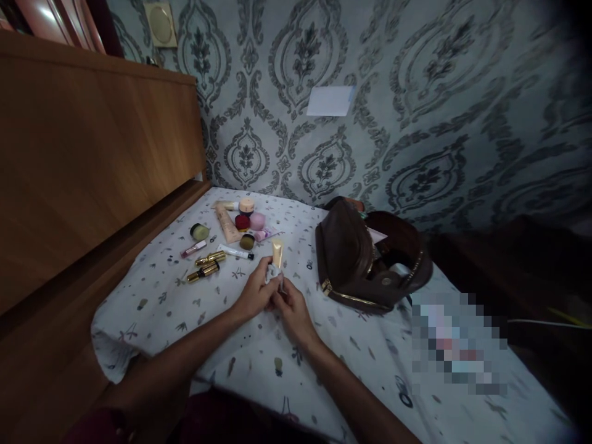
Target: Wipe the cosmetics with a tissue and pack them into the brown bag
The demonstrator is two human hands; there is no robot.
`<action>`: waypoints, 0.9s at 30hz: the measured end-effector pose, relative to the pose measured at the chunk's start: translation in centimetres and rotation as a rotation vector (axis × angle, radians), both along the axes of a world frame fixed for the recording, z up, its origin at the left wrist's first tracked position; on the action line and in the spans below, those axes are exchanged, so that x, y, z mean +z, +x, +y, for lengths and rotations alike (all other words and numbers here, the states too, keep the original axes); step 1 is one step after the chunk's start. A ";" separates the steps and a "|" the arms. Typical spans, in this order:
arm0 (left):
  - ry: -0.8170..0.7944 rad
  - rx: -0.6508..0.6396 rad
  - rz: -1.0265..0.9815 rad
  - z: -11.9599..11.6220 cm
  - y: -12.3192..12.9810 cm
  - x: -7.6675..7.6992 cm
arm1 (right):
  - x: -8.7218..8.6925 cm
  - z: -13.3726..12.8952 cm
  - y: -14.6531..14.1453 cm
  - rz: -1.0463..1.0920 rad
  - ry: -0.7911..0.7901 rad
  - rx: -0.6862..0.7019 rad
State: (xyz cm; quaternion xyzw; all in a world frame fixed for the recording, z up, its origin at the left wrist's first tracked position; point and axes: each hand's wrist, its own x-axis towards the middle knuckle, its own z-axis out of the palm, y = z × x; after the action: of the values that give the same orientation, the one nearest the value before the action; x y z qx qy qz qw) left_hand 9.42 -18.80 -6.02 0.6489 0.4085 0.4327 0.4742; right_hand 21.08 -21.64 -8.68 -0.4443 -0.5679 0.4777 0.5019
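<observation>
Near the middle of the patterned white cloth, my left hand [258,288] and my right hand [292,306] come together, fingers closed. A small whitish wipe or tissue [272,273] is pinched between them. Just beyond the fingertips is a cream-coloured tube [277,251], its lower end meeting the wipe; whether the fingers also grip it is unclear. To the left lie a white tube with a black cap [237,252], two gold tubes [210,258] [203,272] and a pink gloss tube [193,249].
An open brown bag [356,271] stands right of my hands. Behind the tubes are a beige tube [227,223], a pink sponge [258,221], several small jars and a green-lidded jar [200,232]. A wooden cabinet [97,154] borders the left side.
</observation>
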 end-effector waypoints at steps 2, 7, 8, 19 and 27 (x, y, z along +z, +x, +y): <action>0.093 0.017 0.016 -0.2 0.1 -0.7 | -0.4 0.3 0.5 -0.055 0.045 -0.069; 0.269 -0.016 0.053 -0.6 0.4 -1.0 | -1.2 0.7 1.4 -0.177 0.157 -0.235; 0.263 -0.041 0.055 -0.6 0.4 -0.9 | -1.2 0.7 1.5 -0.185 0.170 -0.236; 0.263 0.000 0.114 -0.3 -0.1 -1.8 | -1.2 0.3 1.3 -0.255 0.234 -0.221; 0.167 0.053 0.043 -0.7 -0.1 -1.0 | -0.5 -0.1 1.5 -0.421 0.269 -0.275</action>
State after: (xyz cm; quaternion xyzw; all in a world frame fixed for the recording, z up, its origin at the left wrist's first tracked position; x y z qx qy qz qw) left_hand 9.29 -19.45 -7.04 0.6841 0.3983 0.4637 0.3980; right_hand 22.59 -21.74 -9.17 -0.5361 -0.6521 0.2228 0.4875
